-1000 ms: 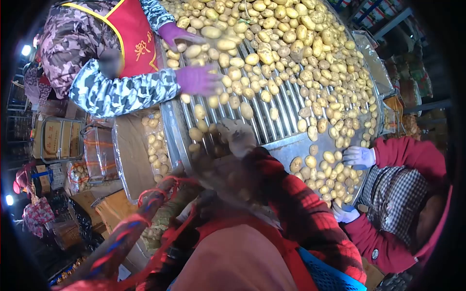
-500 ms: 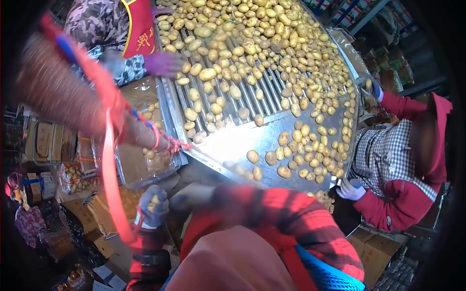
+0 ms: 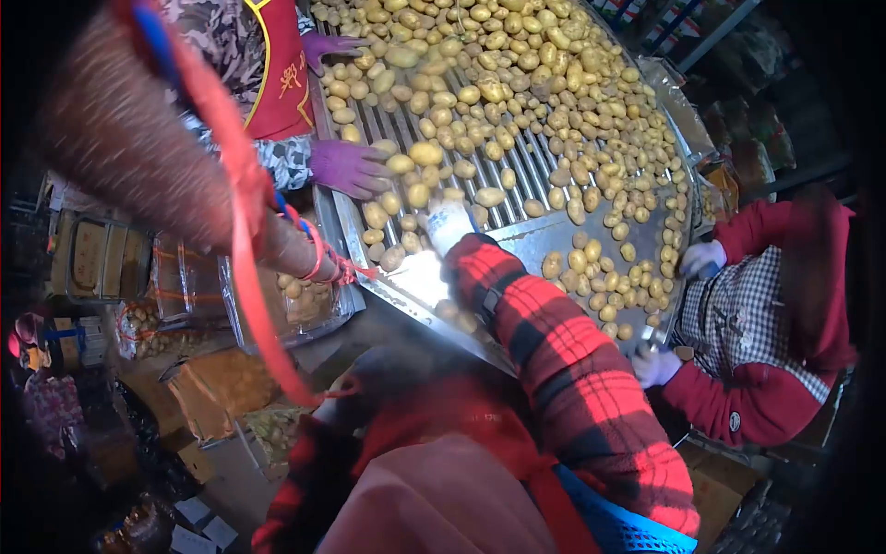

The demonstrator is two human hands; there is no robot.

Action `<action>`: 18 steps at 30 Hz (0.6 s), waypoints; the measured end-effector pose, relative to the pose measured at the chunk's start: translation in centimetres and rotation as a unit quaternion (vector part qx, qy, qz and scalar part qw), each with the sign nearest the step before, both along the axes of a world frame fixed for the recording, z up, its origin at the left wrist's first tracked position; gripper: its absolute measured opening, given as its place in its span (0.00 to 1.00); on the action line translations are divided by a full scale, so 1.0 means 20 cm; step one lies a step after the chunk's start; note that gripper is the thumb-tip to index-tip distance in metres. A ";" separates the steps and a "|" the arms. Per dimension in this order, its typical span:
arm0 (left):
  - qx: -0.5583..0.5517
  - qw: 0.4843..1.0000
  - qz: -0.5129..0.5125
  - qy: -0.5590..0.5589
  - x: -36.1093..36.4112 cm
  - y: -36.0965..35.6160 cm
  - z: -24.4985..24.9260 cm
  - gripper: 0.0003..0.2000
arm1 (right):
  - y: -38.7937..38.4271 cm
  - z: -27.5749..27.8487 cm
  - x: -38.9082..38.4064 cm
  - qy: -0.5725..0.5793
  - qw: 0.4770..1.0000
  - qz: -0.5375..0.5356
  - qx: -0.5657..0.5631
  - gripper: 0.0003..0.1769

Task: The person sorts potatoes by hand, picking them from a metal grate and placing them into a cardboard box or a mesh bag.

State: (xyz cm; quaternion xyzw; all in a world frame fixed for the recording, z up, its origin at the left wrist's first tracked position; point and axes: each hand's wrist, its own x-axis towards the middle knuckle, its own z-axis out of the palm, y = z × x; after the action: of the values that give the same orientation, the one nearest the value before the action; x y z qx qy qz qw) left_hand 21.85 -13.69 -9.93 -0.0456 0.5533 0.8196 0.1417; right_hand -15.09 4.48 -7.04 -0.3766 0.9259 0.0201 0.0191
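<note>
My right hand (image 3: pixel 449 224), in a pale glove, reaches over the lower left of the metal roller table (image 3: pixel 544 227) and touches the potatoes (image 3: pixel 489 197) lying there. The back of the glove hides its fingers, so its grip does not show. Down by my apron, my left hand (image 3: pixel 340 403) is dark and smeared, partly behind a red strap (image 3: pixel 242 249). Whether it holds anything cannot be seen. Potatoes cover much of the rollers, with more on the smooth metal sheet (image 3: pixel 526 245) to the right.
A co-worker's purple-gloved hand (image 3: pixel 351 169) rests beside the potatoes at left. Another co-worker's gloved hand (image 3: pixel 655 365) is at the right edge. A post (image 3: pixel 175 166) with red straps crosses the left side. Cardboard boxes (image 3: pixel 97 258) and a bag of potatoes (image 3: pixel 138 328) stand beyond.
My right hand has moved from near my body up onto the potatoes. My left hand, earlier closed around a yellowish potato-like piece, has dropped closer to my apron. The purple-gloved hand has shifted rightward.
</note>
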 end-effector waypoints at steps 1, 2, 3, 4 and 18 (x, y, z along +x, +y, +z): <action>-0.012 0.998 0.010 -0.056 -0.05 0.04 0.06 0.27 | -0.02 -0.04 0.00 -0.007 0.998 0.006 0.062 0.09; 0.066 0.988 0.022 -0.136 -0.16 0.07 0.10 0.26 | 0.00 -0.03 0.00 -0.014 0.998 0.005 0.063 0.09; 0.120 0.975 0.024 -0.184 -0.23 0.10 0.13 0.25 | 0.05 -0.01 -0.01 -0.022 0.999 0.016 0.020 0.09; 0.150 0.965 0.023 -0.214 -0.31 0.12 0.16 0.24 | 0.09 0.02 -0.03 -0.028 0.999 0.026 -0.024 0.08; 0.172 0.958 0.052 -0.223 -0.56 0.16 0.35 0.19 | -0.15 0.30 0.27 -0.208 0.927 0.063 -0.305 0.15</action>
State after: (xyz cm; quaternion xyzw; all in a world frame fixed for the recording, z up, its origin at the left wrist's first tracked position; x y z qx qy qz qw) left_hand 10.60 -10.49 -2.86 -0.2303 0.3551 0.8778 0.2245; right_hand -9.70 1.44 -1.02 -0.4180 0.8369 -0.3408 0.0942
